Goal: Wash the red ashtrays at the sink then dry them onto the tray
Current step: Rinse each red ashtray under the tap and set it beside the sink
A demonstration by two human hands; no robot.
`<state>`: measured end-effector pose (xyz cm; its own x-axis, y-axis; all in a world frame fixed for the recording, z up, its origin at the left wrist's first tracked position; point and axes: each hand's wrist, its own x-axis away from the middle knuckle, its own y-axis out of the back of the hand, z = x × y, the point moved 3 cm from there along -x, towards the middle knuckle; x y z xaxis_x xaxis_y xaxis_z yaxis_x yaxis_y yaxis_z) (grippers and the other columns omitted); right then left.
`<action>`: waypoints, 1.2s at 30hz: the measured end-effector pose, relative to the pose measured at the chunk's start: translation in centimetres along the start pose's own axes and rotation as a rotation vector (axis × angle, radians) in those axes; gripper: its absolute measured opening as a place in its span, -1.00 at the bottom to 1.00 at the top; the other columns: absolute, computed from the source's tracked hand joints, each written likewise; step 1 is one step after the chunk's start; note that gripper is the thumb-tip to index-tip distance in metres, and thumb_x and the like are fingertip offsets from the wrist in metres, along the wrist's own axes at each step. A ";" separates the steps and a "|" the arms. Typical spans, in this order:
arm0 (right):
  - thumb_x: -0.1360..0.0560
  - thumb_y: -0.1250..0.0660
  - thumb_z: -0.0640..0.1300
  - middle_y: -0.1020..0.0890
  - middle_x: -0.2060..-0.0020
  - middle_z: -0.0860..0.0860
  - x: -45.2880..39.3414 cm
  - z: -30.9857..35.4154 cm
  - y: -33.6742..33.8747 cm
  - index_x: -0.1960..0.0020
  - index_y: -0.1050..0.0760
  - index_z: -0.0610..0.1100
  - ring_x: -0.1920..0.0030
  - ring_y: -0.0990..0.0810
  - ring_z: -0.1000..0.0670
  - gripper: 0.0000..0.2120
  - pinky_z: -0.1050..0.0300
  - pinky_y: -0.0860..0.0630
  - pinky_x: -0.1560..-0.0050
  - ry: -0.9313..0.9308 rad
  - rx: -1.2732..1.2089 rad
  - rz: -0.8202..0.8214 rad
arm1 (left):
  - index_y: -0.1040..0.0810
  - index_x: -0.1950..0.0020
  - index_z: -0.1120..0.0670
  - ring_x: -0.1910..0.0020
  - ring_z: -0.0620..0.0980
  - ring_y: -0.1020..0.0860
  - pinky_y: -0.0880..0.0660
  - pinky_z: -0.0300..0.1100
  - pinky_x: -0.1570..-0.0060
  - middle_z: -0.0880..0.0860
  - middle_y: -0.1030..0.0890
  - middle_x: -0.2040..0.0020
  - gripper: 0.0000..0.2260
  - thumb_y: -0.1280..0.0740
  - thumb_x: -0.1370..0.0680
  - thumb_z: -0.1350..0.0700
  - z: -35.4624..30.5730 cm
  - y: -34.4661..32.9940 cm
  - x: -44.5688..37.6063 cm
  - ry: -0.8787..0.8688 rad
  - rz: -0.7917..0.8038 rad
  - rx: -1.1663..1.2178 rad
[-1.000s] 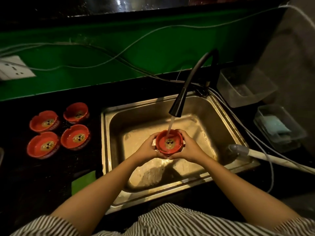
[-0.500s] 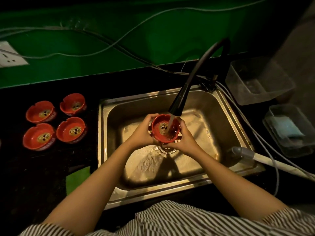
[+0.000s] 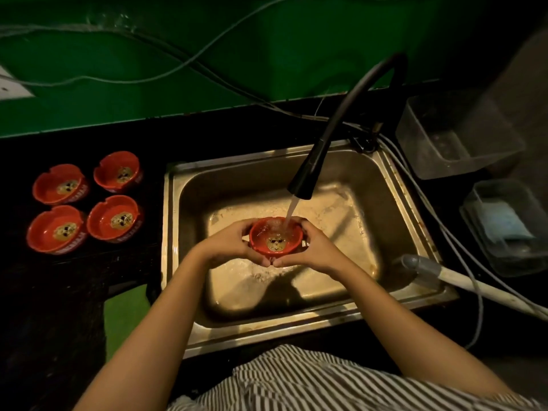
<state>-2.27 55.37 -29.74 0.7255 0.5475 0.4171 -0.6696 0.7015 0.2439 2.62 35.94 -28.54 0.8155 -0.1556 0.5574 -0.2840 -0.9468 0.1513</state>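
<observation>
A red ashtray (image 3: 274,238) with a gold emblem inside sits upright between my two hands, over the steel sink (image 3: 400,203). My left hand (image 3: 229,241) grips its left side and my right hand (image 3: 315,247) grips its right side, thumbs meeting at the front. Water from the black faucet (image 3: 305,180) pours into the ashtray's far half. Several more red ashtrays (image 3: 114,218) stand in a square group on the dark counter to the left of the sink.
Two clear plastic containers (image 3: 462,137) stand right of the sink, the nearer one (image 3: 504,223) holding a blue-white cloth. A white hose (image 3: 462,284) lies over the sink's right rim. Cables run along the green wall. A green patch (image 3: 124,315) lies on the counter's front left.
The ashtray, tilted close under the spout half a second ago, is now lower and level, and the stream falls into it from higher up. The camera view has shifted slightly.
</observation>
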 end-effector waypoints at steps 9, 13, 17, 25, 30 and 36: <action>-0.12 -0.67 0.01 -0.37 -0.35 0.07 0.1 1.1 3.3 -0.47 -0.17 0.02 -0.35 -0.35 0.04 0.06 0.02 -0.36 -0.38 0.189 0.350 -0.112 | -0.26 -0.45 -0.09 -0.29 -0.05 -0.49 -0.56 -0.07 -0.18 -0.03 -0.43 -0.33 -0.09 -0.57 -0.25 0.41 0.2 -4.7 -2.5 -0.165 -0.119 0.223; -0.18 -0.65 0.04 -0.33 -0.39 0.03 -0.8 0.5 3.7 -0.49 -0.17 0.02 -0.38 -0.30 0.01 0.02 -0.06 -0.35 -0.37 0.239 0.392 -0.229 | -0.27 -0.41 -0.17 -0.29 -0.20 -0.44 -0.52 -0.32 -0.09 -0.17 -0.39 -0.35 -0.11 -0.63 -0.25 0.30 -1.2 -4.2 -3.1 -0.284 -0.270 0.095; -0.18 -0.65 0.06 -0.36 -0.37 0.05 -1.8 0.6 3.0 -0.47 -0.20 0.00 -0.35 -0.36 0.04 0.00 -0.02 -0.41 -0.34 0.229 0.268 -0.296 | -0.19 -0.52 -0.08 -0.31 -0.28 -0.38 -0.51 -0.32 -0.15 -0.15 -0.18 -0.53 -0.06 -0.63 -0.28 0.19 -2.4 -2.4 -2.9 -0.357 -0.317 -0.084; -0.12 -0.69 -0.18 -0.40 -0.20 0.15 -2.7 1.0 0.3 -0.45 -0.18 0.08 -0.26 -0.43 0.03 0.05 0.20 -0.47 -0.19 0.076 0.010 -0.198 | -0.16 -0.57 0.02 -0.32 -0.10 -0.39 -0.47 -0.36 -0.17 -0.02 -0.36 -0.41 -0.01 -0.62 -0.27 0.26 -3.8 1.3 -1.0 -0.309 -0.286 -0.347; -0.12 -0.69 -0.16 -0.46 -0.21 0.12 -2.2 0.4 -0.9 -0.42 -0.23 0.02 -0.20 -0.47 0.09 0.00 0.49 -0.45 0.00 0.045 -0.019 -0.061 | -0.20 -0.54 -0.01 -0.26 -0.13 -0.38 -0.45 -0.15 -0.28 -0.06 -0.39 -0.39 0.01 -0.66 -0.21 0.18 -2.9 2.3 -0.4 -0.122 -0.176 -0.418; -0.09 -0.70 -0.01 -0.51 -0.20 0.11 -0.6 -0.4 -0.8 -0.32 -0.30 0.09 -0.20 -0.52 0.08 -0.08 0.13 -0.50 -0.24 -0.054 -0.013 0.053 | -0.36 -0.38 0.00 -0.08 -0.25 -0.49 -0.46 -0.48 0.00 -0.19 -0.49 -0.14 -0.21 -0.65 -0.24 0.21 -1.4 1.1 0.1 0.002 0.001 -0.254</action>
<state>-2.11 54.70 -30.47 0.6795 0.5585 0.4758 -0.7041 0.6786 0.2090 1.67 35.28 -27.20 0.8144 -0.1554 0.5590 -0.4022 -0.8457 0.3508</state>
